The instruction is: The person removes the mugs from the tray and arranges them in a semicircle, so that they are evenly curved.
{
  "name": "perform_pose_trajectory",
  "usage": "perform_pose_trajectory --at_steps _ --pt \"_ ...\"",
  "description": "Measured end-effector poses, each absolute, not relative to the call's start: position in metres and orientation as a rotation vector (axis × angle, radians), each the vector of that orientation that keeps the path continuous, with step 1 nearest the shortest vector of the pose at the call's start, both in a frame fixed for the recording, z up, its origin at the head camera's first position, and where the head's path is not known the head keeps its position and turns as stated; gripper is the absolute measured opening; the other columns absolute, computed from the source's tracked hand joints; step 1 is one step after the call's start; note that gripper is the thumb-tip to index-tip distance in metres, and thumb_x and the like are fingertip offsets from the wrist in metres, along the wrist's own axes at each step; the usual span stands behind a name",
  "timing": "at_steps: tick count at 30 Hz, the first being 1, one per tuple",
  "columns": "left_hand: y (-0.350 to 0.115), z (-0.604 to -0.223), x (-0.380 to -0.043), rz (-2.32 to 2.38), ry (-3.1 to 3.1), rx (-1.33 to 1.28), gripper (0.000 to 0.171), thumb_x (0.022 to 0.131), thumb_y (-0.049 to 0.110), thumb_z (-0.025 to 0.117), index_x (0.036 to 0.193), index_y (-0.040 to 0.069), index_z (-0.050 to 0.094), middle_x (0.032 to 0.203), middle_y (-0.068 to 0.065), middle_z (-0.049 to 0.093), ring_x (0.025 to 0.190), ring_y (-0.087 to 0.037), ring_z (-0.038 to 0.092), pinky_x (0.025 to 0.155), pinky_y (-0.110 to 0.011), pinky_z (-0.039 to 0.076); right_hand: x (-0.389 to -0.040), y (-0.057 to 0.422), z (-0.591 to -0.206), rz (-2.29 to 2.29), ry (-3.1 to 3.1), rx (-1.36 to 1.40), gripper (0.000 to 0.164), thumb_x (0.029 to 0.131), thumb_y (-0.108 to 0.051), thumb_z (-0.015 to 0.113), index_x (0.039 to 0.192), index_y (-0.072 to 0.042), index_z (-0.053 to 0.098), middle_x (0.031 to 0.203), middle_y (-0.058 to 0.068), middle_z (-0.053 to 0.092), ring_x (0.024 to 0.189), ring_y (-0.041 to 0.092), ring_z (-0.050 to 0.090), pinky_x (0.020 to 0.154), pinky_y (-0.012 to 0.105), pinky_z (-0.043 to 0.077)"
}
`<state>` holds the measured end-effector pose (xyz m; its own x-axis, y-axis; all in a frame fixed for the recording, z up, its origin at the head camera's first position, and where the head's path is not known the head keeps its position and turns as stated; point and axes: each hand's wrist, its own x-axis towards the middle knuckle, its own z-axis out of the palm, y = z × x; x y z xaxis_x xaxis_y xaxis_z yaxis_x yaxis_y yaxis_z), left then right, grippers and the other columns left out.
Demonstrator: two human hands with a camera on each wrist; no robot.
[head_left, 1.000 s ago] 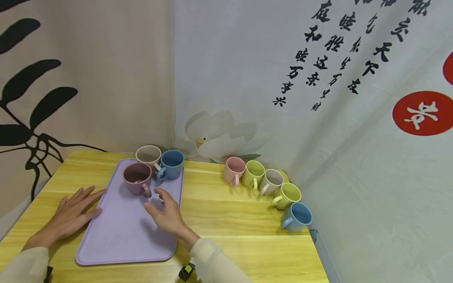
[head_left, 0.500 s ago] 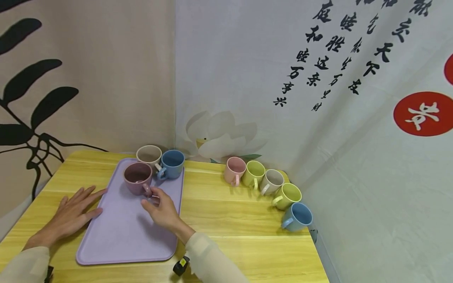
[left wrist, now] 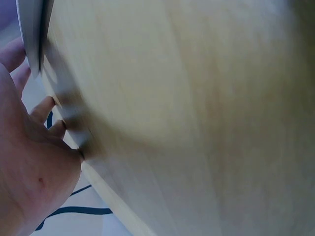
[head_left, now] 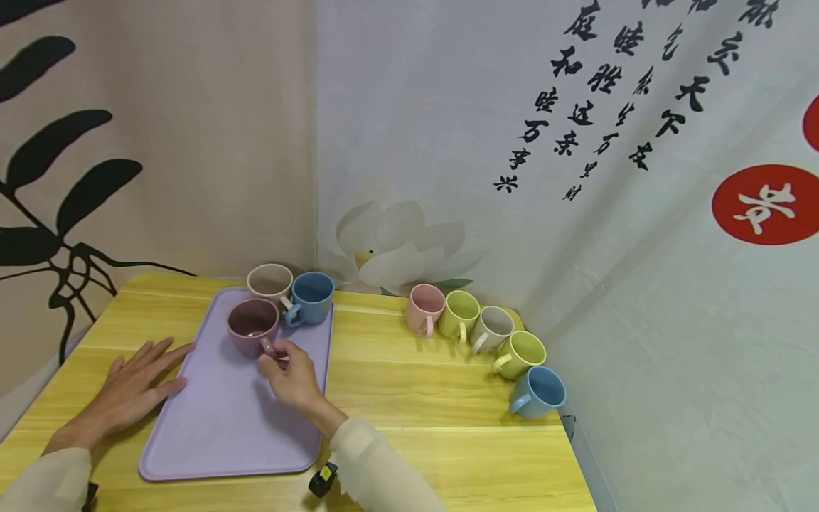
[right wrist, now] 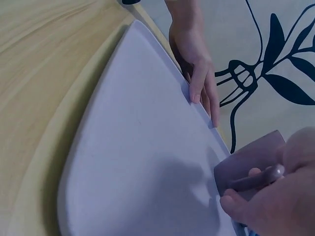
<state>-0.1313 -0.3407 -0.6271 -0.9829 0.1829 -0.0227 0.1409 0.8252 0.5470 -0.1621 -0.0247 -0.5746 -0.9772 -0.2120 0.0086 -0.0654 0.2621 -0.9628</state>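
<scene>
My right hand (head_left: 296, 377) has the handle (head_left: 267, 346) of the mauve mug (head_left: 246, 334) pinched between thumb and fingers. The mug's over the far half of the purple tray (head_left: 224, 434), mouth facing up, handle pointing my way and a bit to the right. Honestly can't tell if its base is sitting on the tray or slightly off it.

My left hand (head_left: 131, 387) isn't gripping anything, just lying there with the fingers stretched out and spread, thumb and index touching the tray's left edge.

Right behind the mauve one there's a beige mug (head_left: 269, 281), and a blue mug (head_left: 313, 299) next to that, both at the far end of the tray.

Then over on the right side of the wooden table (head_left: 435, 412) I've got five more in a curved line: pink mug (head_left: 424, 311), lime mug (head_left: 458, 315), off-white mug (head_left: 491, 331), another lime one (head_left: 521, 355), and a lighter blue one (head_left: 536, 395) nearest me, by the table's right edge.
</scene>
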Motion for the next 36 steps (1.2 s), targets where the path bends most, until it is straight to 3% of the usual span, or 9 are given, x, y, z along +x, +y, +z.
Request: perform_pose_trajectory --at_steps 5,13,26,31,36 --pt "-0.34 -0.627 -0.132 0.867 2.933 0.264 0.07 0.118 0.044 0.054 0.176 0.011 0.034 0.178 -0.046 0.019 0.165 -0.075 0.002 0.124 -0.094 -0.012 -0.16 -0.023 -0.573 -1.831 2.458 -0.159 0.011 0.106 -0.016 0.079 0.108 -0.005 0.081 0.099 0.007 0.085 0.079 -0.005 0.071 0.068 0.012 0.058" --pt "-0.339 -0.625 -0.133 0.855 2.923 0.252 0.07 0.118 0.044 0.053 0.177 0.011 0.033 0.179 -0.045 0.017 0.165 -0.075 0.002 0.124 -0.093 -0.013 -0.157 -0.015 -0.572 -1.814 2.491 -0.107 0.011 0.104 -0.016 0.082 0.098 -0.007 0.086 0.09 0.002 0.086 0.068 -0.008 0.062 0.062 0.011 0.054" --pt "-0.339 -0.625 -0.132 0.878 2.918 0.267 0.07 0.119 0.042 0.053 0.178 0.011 0.031 0.179 -0.046 0.016 0.164 -0.076 0.001 0.123 -0.094 -0.013 -0.145 0.004 -0.573 -1.972 2.353 -0.064 0.01 0.101 -0.01 0.082 0.099 -0.003 0.087 0.093 0.012 0.088 0.068 -0.005 0.065 0.062 0.012 0.051" --pt "-0.34 -0.626 -0.132 0.884 2.922 0.27 0.07 0.119 0.043 0.053 0.177 0.011 0.031 0.179 -0.046 0.016 0.165 -0.076 0.001 0.123 -0.095 -0.012 -0.139 0.018 -0.568 -2.042 2.273 -0.039 0.009 0.102 -0.008 0.081 0.103 -0.002 0.087 0.099 0.015 0.089 0.082 0.014 0.081 0.068 0.012 0.055" --pt "-0.341 -0.628 -0.132 0.883 2.933 0.277 0.07 0.119 0.043 0.053 0.177 0.01 0.032 0.179 -0.046 0.017 0.165 -0.075 0.001 0.123 -0.095 -0.012 -0.135 0.033 -0.562 -2.084 2.223 -0.04 0.013 0.103 -0.007 0.08 0.109 0.003 0.085 0.104 0.019 0.088 0.092 0.022 0.085 0.074 0.012 0.059"
